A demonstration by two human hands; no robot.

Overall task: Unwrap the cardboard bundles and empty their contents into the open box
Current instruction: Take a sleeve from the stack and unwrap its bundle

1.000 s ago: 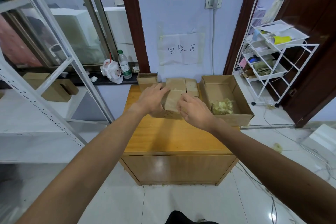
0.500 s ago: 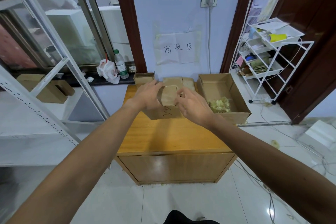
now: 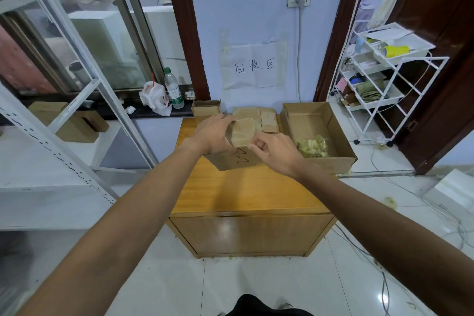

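A small cardboard bundle (image 3: 242, 131) is held up over the wooden cabinet (image 3: 246, 192). My left hand (image 3: 214, 132) grips its left side and my right hand (image 3: 273, 150) pinches its lower right corner. Below them lies a flat piece of cardboard (image 3: 237, 161) with pen marks. More wrapped bundles (image 3: 268, 118) lie behind, against the wall. The open box (image 3: 333, 133) stands to the right, with crumpled yellowish wrap (image 3: 312, 146) inside it.
A small open carton (image 3: 206, 108) sits at the cabinet's back left. A water bottle (image 3: 174, 92) and a plastic bag (image 3: 154, 97) stand on the window ledge. A white wire trolley (image 3: 379, 79) is at the right, a metal shelf frame (image 3: 51, 120) at the left. Cables lie on the tiled floor.
Both hands have lifted the bundle off the pile and brought it slightly nearer. My right hand has shifted from its top to pinching its lower right corner.
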